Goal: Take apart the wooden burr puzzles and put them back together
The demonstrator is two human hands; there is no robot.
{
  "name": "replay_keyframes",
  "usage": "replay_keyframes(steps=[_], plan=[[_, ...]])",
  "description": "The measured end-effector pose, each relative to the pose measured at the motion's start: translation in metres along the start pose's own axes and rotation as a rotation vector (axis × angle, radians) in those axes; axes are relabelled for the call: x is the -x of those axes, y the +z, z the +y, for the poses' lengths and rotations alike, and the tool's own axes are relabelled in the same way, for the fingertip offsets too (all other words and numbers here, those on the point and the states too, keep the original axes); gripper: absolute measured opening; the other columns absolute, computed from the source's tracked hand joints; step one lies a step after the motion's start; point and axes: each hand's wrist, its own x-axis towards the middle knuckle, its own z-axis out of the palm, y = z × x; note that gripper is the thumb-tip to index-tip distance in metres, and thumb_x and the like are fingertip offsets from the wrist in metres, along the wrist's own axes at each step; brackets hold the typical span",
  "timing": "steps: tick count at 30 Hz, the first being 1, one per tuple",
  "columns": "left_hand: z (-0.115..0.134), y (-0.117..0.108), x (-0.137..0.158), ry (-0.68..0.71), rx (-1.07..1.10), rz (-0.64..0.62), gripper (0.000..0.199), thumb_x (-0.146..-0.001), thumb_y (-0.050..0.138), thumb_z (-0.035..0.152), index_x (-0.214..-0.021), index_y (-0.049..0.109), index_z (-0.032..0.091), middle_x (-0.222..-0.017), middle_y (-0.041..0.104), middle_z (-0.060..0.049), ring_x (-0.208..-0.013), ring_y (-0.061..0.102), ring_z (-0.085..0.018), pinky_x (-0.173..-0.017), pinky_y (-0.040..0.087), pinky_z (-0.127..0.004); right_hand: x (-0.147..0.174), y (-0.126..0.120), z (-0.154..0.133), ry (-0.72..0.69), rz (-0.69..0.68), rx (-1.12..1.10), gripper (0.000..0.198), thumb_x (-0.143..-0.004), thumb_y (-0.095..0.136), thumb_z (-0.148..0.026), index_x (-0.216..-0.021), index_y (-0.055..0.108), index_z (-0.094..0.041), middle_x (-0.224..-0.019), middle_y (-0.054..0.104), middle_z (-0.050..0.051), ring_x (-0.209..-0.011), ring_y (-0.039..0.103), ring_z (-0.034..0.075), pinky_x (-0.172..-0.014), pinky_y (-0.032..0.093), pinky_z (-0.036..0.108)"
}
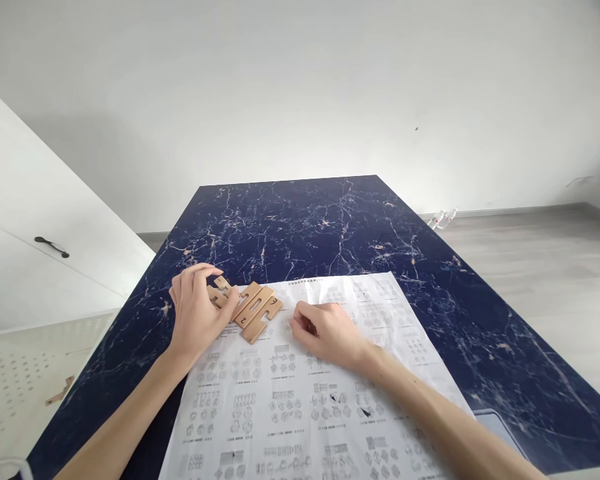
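Observation:
My left hand [194, 310] is curled round the left end of a group of flat wooden puzzle pieces. Its thumb presses against their edge, and its fingers partly hide the leftmost piece [222, 283]. Notches and slots are cut in the wood. A middle piece [255, 305] bears a dark "2", and the notched piece [273, 307] on the right carries another dark mark. These pieces lie side by side near the top left of a printed paper sheet [300, 373]. Just right of them, my right hand [327, 330] rests on the sheet, fingers folded in, with nothing visible in them.
The creased sheet, printed with rows of small diagrams, lies on a dark blue marbled table [300, 227]. A dark flat object [500, 430] shows at the table's right. A perforated pale surface [25, 380] holds another wooden piece [60, 392]. Bottles [445, 218] stand on the floor.

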Motion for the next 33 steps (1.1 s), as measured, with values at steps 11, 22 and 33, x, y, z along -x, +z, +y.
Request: replay_keyframes(steps=[11,22,33], plan=[[-0.02,0.011,0.002,-0.219,0.192,-0.185,0.065,-0.086,0.077,0.06,-0.132,0.05,0.022,-0.135,0.06,-0.016,-0.131,0.059,-0.04,-0.116,0.047,-0.06,0.002,0.003,0.004,-0.104,0.031,0.015,0.04,-0.091,0.05,-0.014,-0.07,0.017,-0.023,-0.06,0.021,-0.006,-0.057,0.018,0.012,-0.054,0.02,0.031],[-0.018,0.01,0.003,-0.256,0.236,-0.267,0.057,-0.092,0.069,0.065,-0.128,0.053,0.023,-0.128,0.062,-0.015,-0.127,0.059,-0.039,-0.112,0.05,-0.059,0.003,0.002,0.004,-0.096,0.015,0.02,0.042,-0.096,0.05,-0.018,-0.07,0.018,-0.024,-0.058,0.022,-0.006,-0.053,0.02,0.011,-0.051,0.02,0.03],[-0.024,0.016,0.004,-0.314,0.283,-0.223,0.071,-0.084,0.078,0.07,-0.132,0.055,0.024,-0.13,0.066,-0.014,-0.13,0.061,-0.038,-0.114,0.049,-0.058,0.003,0.001,0.004,-0.091,0.014,0.042,0.042,-0.097,0.051,-0.02,-0.07,0.018,-0.024,-0.058,0.022,-0.007,-0.054,0.021,0.011,-0.053,0.022,0.03]])
